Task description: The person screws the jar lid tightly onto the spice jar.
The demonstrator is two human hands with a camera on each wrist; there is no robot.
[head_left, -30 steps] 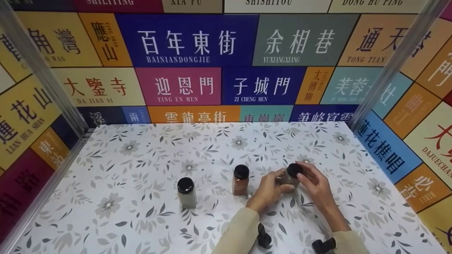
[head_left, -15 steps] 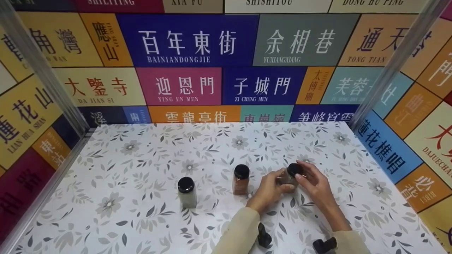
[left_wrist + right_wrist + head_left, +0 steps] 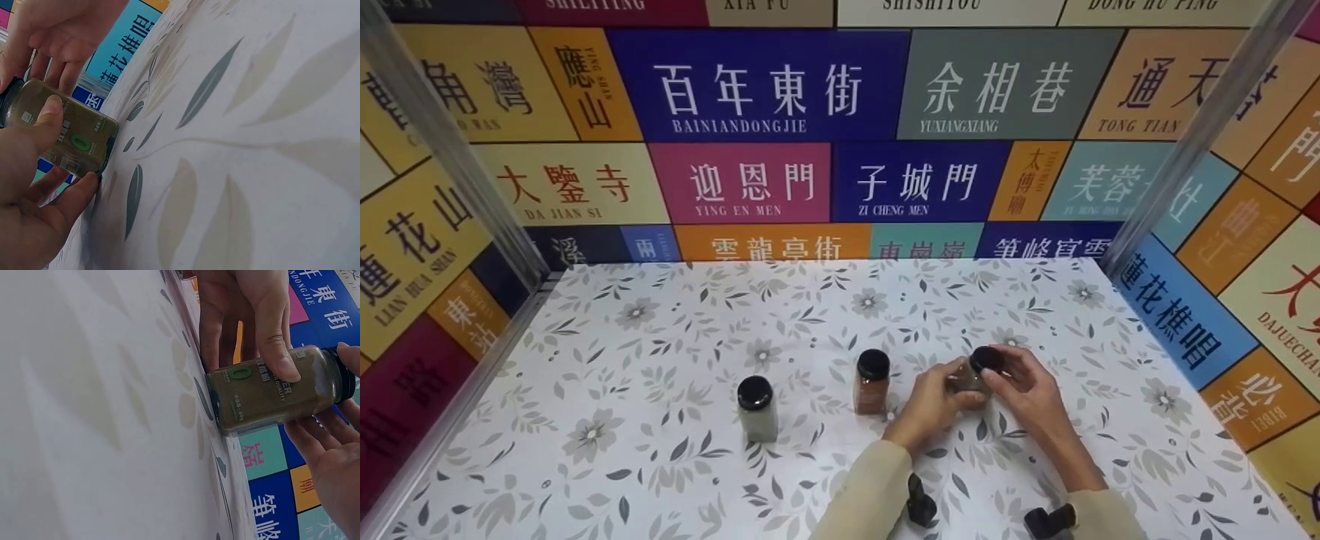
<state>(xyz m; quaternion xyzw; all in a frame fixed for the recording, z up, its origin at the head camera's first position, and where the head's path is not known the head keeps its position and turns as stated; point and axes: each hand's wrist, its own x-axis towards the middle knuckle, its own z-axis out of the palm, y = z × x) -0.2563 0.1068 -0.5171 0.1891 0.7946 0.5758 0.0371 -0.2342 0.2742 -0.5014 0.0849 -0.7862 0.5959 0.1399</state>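
Observation:
My left hand grips the body of a square clear seasoning jar filled with olive-brown powder, its thumb across the printed label. The jar stands upright, its base at the tablecloth. Round its black lid my right hand holds with thumb and fingers. A green zero and "40g" show on the label in the right wrist view. Left of my hands, a jar of orange-red powder stands upright with its black lid on. Farther left is a jar of pale greenish powder, also lidded.
A white tablecloth with grey leaves and flowers covers the table. Colourful panels with Chinese lettering rise behind it and at both sides. Clear upright posts stand at the back corners. Black wrist mounts sit at my sleeves.
My right thumb and fingers have shifted slightly round the lid, the thumb moving a little to the left. My left hand and all the jars stay in place.

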